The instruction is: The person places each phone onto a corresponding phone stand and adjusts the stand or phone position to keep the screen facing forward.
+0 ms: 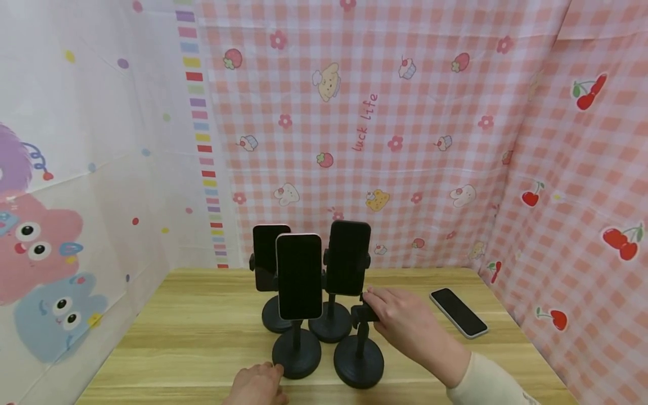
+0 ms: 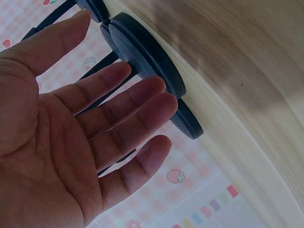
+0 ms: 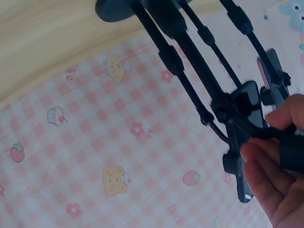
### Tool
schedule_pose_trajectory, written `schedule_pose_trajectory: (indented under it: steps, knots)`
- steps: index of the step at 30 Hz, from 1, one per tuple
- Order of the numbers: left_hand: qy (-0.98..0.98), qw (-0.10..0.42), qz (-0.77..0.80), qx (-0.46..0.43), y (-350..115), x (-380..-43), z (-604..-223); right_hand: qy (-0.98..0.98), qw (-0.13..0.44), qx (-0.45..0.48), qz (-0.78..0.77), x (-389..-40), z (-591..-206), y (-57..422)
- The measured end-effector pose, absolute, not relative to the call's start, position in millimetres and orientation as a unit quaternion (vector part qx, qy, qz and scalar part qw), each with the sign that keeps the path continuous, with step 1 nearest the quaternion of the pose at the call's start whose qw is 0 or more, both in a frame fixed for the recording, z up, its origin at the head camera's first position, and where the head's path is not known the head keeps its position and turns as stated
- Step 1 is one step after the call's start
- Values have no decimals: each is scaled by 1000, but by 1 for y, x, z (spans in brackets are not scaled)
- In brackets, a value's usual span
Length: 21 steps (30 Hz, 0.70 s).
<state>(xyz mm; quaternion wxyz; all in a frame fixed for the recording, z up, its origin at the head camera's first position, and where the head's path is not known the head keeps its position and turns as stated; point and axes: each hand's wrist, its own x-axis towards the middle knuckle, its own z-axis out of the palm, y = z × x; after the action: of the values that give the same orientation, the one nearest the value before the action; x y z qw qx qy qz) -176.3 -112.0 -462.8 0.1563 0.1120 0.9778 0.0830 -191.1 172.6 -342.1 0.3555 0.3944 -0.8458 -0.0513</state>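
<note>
My right hand (image 1: 405, 323) grips the clamp at the top of a black phone stand (image 1: 359, 361) that carries no phone. In the right wrist view, the thumb and fingers (image 3: 266, 178) close around that clamp (image 3: 290, 149), partly hiding it. My left hand (image 1: 257, 385) lies by the round base of the front-left stand (image 1: 296, 353), fingers extended and palm bare in the left wrist view; whether it touches the base I cannot tell. That stand holds a dark-screened phone (image 1: 300, 275) upright. Behind it, two more stands hold a pink-edged phone (image 1: 265, 259) and a black phone (image 1: 348, 259).
A loose white-edged phone (image 1: 458, 313) lies face up at the right of the wooden table (image 1: 202, 315). Patterned cloth (image 1: 405, 185) hangs behind and along both sides. The stands are close together, their bases nearly touching.
</note>
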Motion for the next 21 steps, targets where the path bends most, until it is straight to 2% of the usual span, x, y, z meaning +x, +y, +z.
schedule_pose_trajectory:
  steps: [5, 12, 21]
  knots:
    - [976, 165, 88, 108, -112, -177, -463, -863, 321, 388, -36, -194, -334, 172]
    - [978, 151, 84, 117, -112, -175, -463, -887, 270, 374, 28, -199, -325, 174]
    - [978, 154, 85, 114, -110, -176, -463, -899, 231, 372, 29, -204, -310, 171]
